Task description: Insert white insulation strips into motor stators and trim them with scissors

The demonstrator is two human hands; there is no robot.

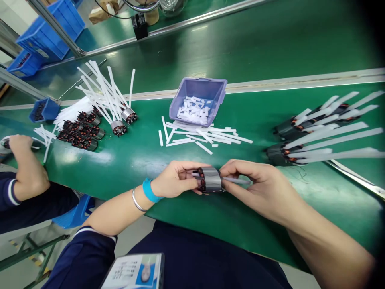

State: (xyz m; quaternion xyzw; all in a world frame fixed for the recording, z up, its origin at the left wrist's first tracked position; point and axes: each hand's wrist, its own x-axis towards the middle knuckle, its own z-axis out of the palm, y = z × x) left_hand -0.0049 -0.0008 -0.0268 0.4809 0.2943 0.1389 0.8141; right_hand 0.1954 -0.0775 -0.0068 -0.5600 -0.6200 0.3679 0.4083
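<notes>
My left hand (176, 179) is closed around the left end of a grey motor stator (210, 179) with copper windings, held just above the green table's (144, 152) near edge. My right hand (251, 180) grips its right end, fingers pinched where a white paper strip (237, 181) sticks out of it. Loose white strips (204, 136) lie just beyond, in front of a purple bin (210, 90) holding short white pieces.
Stators with long white strips sticking out (321, 132) lie at the right. More stators (81, 130) and long strips (102, 88) sit at the left, by a small blue bin (45, 110). A co-worker's hand (22, 160) works at far left. Blue crates (48, 32) stand behind.
</notes>
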